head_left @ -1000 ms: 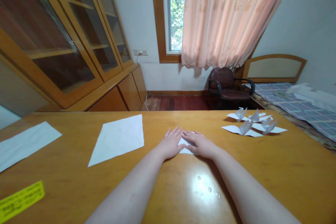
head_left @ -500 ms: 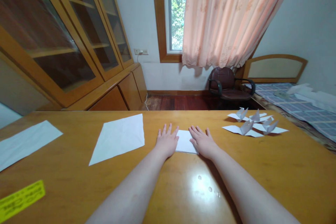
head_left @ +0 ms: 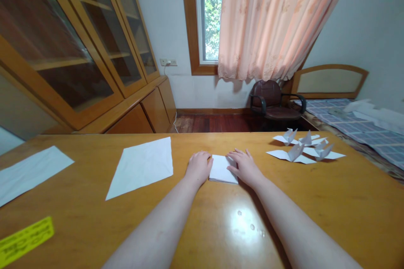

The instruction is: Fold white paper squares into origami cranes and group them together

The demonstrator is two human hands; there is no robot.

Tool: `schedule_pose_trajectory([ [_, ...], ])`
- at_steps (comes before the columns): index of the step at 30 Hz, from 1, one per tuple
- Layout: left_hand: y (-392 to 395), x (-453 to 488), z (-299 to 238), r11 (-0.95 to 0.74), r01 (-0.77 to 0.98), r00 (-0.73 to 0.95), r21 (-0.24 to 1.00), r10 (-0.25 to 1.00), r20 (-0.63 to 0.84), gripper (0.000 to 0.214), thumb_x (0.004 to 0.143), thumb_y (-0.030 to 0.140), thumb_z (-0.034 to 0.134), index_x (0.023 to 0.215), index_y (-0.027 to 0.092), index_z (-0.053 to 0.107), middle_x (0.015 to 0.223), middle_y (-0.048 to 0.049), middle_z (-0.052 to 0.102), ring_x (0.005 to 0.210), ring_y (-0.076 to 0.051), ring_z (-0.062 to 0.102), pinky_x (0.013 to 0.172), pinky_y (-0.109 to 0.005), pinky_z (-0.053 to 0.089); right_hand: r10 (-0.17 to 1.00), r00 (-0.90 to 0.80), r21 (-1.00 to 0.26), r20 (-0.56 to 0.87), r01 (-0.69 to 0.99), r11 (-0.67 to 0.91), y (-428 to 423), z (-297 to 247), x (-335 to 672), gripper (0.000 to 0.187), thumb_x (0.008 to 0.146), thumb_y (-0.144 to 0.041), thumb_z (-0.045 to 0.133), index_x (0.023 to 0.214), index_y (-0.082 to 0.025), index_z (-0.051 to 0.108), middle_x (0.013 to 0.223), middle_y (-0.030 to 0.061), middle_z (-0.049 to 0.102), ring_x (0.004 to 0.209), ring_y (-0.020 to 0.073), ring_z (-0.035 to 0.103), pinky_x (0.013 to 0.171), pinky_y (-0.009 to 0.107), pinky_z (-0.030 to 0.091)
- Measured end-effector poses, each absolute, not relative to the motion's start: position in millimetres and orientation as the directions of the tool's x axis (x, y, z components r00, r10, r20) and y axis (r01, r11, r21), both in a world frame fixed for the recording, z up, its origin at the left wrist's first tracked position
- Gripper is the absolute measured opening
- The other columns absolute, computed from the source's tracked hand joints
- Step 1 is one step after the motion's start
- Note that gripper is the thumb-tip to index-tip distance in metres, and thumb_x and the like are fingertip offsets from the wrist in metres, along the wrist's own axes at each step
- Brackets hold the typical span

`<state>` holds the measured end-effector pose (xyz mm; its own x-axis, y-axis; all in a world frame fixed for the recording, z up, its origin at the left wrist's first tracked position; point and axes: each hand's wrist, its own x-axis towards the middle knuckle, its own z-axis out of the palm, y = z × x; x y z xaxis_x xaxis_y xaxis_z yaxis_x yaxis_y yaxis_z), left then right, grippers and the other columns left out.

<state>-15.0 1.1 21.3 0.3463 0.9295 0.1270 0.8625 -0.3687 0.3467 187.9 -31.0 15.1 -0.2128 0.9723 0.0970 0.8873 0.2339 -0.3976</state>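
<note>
Left fingers (head_left: 204, 155) are resting curled at left edge of the folded paper (head_left: 219, 171), grip unclear. My right fingers (head_left: 239, 156) are lying loose over its right side. It's sitting between them.

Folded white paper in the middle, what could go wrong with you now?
The folded white paper might slide crooked on the shiny table if the right grip, over its right edge, pushes unevenly. Layers show at its near edge, so they could shift out of line. The little spots nearby might dampen it, if they're wet; I can't tell.
</note>
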Motion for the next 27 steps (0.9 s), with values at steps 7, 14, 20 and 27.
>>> schedule_pose_trajectory([
  [7,1.0,-14.0,23.4,-0.476,0.742,0.444,0.472,0.877,0.185,0.030,0.088,0.025,0.039,0.100,0.020,0.066,0.102,-0.0051,0.066,0.096,-0.020,0.056,0.090,-0.033,0.041,0.985,-0.161,-0.449,0.061,0.877,0.171,-31.4,13.3,187.3,0.052,0.079,-0.038,0.056,0.126,-0.018,0.049,0.137,0.0144,0.044,0.129,0.0278,0.034,0.107,0.052,0.013],
  [14,1.8,-15.5,18.5,-0.449,0.756,0.405,0.475,0.892,0.199,0.030,0.085,0.023,0.045,0.108,0.021,0.064,0.107,-0.0054,0.066,0.098,-0.021,0.058,0.088,-0.033,0.043,0.979,-0.167,-0.485,0.119,0.850,0.204,-30.5,14.2,188.2,0.045,0.075,-0.034,0.063,0.117,-0.020,0.057,0.116,0.0102,0.060,0.112,0.0247,0.049,0.107,0.048,0.014],
  [20,2.6,-15.3,16.8,-0.470,0.688,0.426,0.553,0.878,0.216,0.028,0.083,0.025,0.049,0.107,0.020,0.064,0.107,-0.0063,0.066,0.099,-0.021,0.058,0.089,-0.034,0.044,0.978,-0.157,-0.501,0.137,0.841,0.205,-28.9,13.2,189.2,0.039,0.071,-0.033,0.067,0.108,-0.021,0.062,0.106,0.0077,0.063,0.105,0.0234,0.052,0.106,0.046,0.016],
  [27,4.6,-13.6,17.6,-0.462,0.528,0.422,0.713,0.871,0.252,0.032,0.082,0.013,0.043,0.104,0.017,0.064,0.107,-0.0067,0.065,0.102,-0.018,0.057,0.093,-0.033,0.044,0.971,-0.179,-0.521,0.157,0.820,0.236,-28.3,12.5,190.6,0.027,0.072,-0.031,0.068,0.097,-0.022,0.066,0.096,0.0054,0.065,0.099,0.0221,0.054,0.103,0.044,0.021],
])
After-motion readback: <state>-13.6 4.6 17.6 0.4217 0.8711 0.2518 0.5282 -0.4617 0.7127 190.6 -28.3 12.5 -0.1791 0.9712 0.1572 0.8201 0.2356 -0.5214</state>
